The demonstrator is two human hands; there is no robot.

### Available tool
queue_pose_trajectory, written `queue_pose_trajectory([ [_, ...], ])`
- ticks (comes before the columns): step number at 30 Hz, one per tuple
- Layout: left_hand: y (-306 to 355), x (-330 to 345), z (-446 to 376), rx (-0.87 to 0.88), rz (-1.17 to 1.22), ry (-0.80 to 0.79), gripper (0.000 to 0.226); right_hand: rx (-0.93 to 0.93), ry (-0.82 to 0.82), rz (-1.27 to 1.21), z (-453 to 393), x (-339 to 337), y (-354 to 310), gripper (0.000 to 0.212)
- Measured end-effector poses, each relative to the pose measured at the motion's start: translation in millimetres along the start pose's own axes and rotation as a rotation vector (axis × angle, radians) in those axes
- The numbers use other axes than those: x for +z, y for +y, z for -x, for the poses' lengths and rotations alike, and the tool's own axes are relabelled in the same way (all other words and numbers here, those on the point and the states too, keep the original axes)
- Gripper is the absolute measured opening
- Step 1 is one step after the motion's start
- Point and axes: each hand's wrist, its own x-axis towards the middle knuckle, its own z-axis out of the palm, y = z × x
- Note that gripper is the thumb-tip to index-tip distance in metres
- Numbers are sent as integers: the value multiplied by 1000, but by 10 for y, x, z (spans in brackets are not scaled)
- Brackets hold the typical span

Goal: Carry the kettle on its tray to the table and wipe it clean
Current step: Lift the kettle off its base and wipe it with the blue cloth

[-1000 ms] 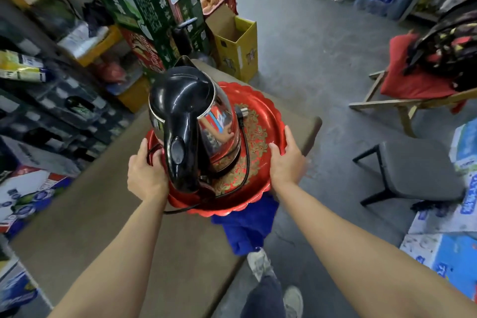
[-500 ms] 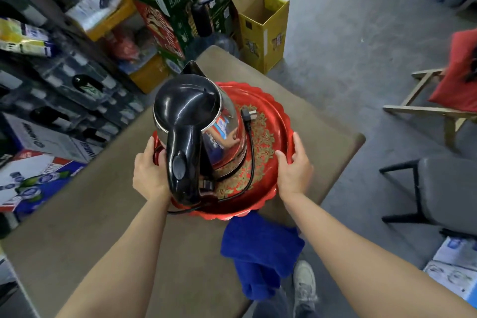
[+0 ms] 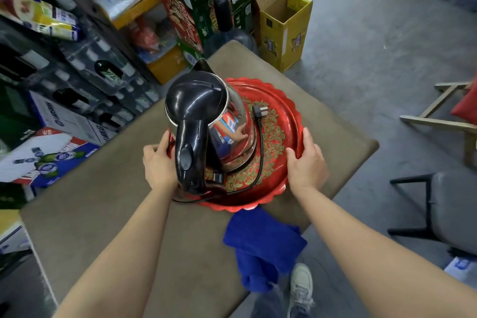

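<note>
A steel electric kettle (image 3: 206,121) with a black lid and handle stands upright on a round red tray (image 3: 286,116) with gold patterns. Its black cord and plug (image 3: 258,111) lie on the tray. The tray sits over the brown table (image 3: 103,201). My left hand (image 3: 160,162) grips the tray's left rim, partly hidden behind the kettle handle. My right hand (image 3: 307,162) grips the right rim. A blue cloth (image 3: 260,242) hangs over the table's near edge, just below the tray.
Stacked boxes and crates of bottles (image 3: 77,80) line the left side. An open yellow carton (image 3: 284,26) stands on the floor beyond the table. A grey stool (image 3: 451,209) and a wooden chair (image 3: 438,116) are at the right. My shoe (image 3: 300,284) is below.
The tray with the kettle has moved further over the table and lower, both hands still on its rim. The blue cloth now shows more fully below the tray.
</note>
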Motion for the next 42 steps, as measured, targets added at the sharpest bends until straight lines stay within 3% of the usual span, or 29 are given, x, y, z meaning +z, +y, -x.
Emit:
queue_pose_trajectory([
  [8,-108,-264,377,236,146,-69,52,-18,-154,59,104,-216,27,69],
  [15,-302,-300,945,274,309,-81,55,-197,-106,115,535,-471,123,63],
  [19,-284,-329,1585,406,501,49,46,-335,-122,123,693,-566,219,57],
  [22,-68,-404,1813,410,594,-21,48,-410,-128,155,774,-564,310,50],
  [27,311,-464,1612,322,672,-186,20,-593,-149,109,1147,-394,412,43],
  [32,522,-476,1498,260,905,-153,18,-805,-208,328,1712,-117,522,64],
  [36,714,-567,1351,214,1031,-78,28,-745,-239,506,1809,33,551,77],
  [40,737,-823,1282,307,1078,-51,31,-719,-266,526,1779,56,572,62],
  [42,742,-1031,1279,380,1053,-36,29,-723,-250,465,1752,63,597,82],
])
